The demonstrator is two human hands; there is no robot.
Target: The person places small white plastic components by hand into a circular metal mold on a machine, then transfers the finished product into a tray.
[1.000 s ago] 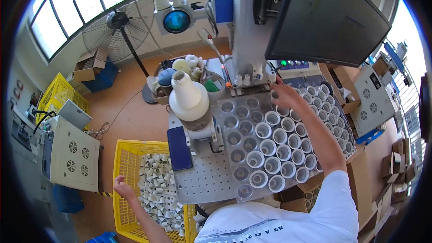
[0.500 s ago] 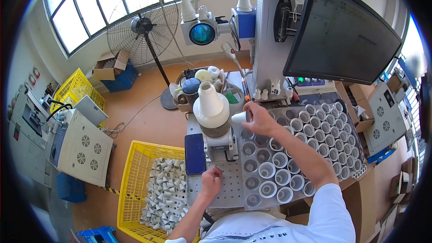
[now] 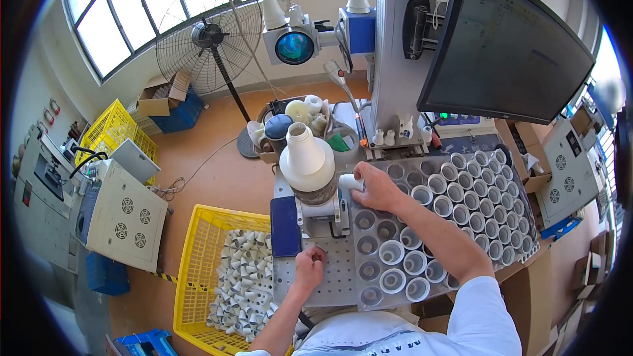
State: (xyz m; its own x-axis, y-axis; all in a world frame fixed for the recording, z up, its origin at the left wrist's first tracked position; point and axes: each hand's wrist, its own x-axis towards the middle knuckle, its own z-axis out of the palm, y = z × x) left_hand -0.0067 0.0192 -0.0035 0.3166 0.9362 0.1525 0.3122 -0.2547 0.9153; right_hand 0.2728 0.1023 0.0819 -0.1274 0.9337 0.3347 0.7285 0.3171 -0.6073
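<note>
My right hand is closed around a small white plastic cup. It holds the cup on its side, just right of a white stepped cone that stands on a metal fixture. My left hand rests at the front of the perforated metal plate with its fingers curled in. I cannot tell whether anything is inside those fingers. Under my right forearm lies a clear tray with rows of round pockets, many filled with white cups.
A yellow basket of white cone-shaped parts stands at left. Beside the fixture lies a dark blue flat object. A lens head hangs behind the cone, a monitor at upper right. A fan stands farther back.
My right hand has come slightly nearer to me with the white cup, now beside the stepped cone's lower part. The left hand stays in place. The whole view has shifted a little.
</note>
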